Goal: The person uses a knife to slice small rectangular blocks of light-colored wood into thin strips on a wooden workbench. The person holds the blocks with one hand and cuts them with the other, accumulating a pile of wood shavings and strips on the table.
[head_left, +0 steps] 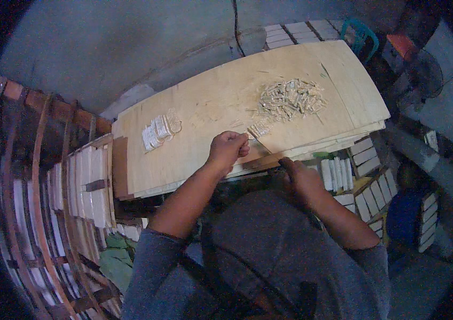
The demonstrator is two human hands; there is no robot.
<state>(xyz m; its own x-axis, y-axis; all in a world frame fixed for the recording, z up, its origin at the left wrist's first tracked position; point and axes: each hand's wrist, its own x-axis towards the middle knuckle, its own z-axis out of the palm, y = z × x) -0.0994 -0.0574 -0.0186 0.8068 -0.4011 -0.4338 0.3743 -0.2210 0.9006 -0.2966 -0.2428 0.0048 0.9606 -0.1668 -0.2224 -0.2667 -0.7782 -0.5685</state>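
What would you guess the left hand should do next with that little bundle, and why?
Probably carry it left to the stacked bundles. The left hand is closed on a small bundle of sticks at the board's near edge, beside the loose pile; the right hand rests below the edge.

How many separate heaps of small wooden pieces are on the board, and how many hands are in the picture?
Loose piles of small wooden sticks: 1
Neat stacked bundles of pale pieces: 1
Small clusters by the left hand, at its fingertips: 1
Hands, counting the right hand: 2
Total: 5, all at the plywood board.
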